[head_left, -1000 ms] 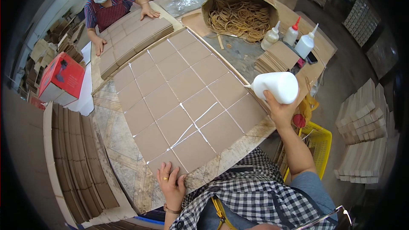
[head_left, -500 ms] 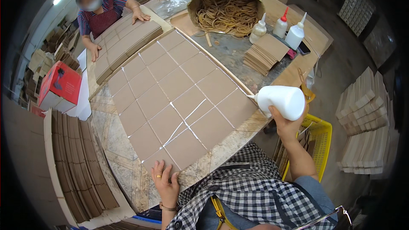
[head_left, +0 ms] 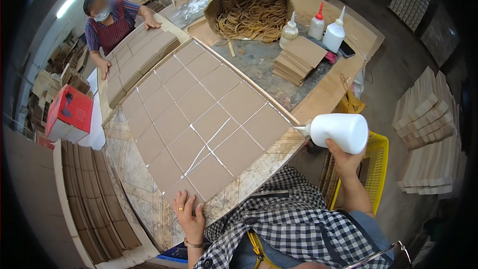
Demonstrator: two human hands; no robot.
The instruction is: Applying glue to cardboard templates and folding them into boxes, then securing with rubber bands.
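Smooth white plastic glue bottle (head_left: 339, 132); matt brown cardboard sheets (head_left: 199, 114).

Cardboard squares (head_left: 199, 114) blanket the worktable's middle, hemmed by a cardboard stack (head_left: 298, 60), glue bottles (head_left: 318, 27) and a box of rubber bands (head_left: 251, 15) beyond, leaving open passage only along the bare near edge (head_left: 259, 167).
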